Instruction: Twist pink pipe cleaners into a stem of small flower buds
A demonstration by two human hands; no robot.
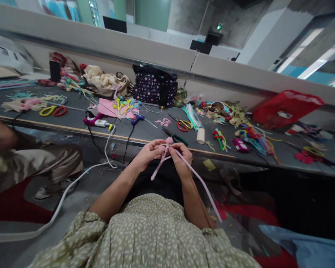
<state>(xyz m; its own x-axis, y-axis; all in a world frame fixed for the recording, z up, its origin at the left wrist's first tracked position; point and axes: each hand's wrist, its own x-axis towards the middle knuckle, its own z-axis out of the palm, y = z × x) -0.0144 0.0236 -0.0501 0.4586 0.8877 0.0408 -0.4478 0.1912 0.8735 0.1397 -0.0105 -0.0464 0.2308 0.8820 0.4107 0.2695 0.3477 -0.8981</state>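
Between my two hands, just off the table's front edge, is a pink pipe-cleaner figure (169, 141) with a rounded tip on top. My left hand (151, 152) pinches its left side. On the other side my right hand (181, 155) grips a long pale-pink pipe cleaner (200, 178), whose free end hangs down to the lower right. A shorter pink stem (156, 172) points down and left from between the hands. The fingers hide part of where the pieces join. Beyond my hands lie dark-handled pliers (175, 137) on the table.
Scissors (183, 125), a blue glue gun (137, 119), a wooden cylinder (200, 136) and a purple box (240, 145) lie on the dark table (153, 130). A patterned bag (155, 86) stands behind. A white cable (80, 172) hangs at left. People sit on both sides.
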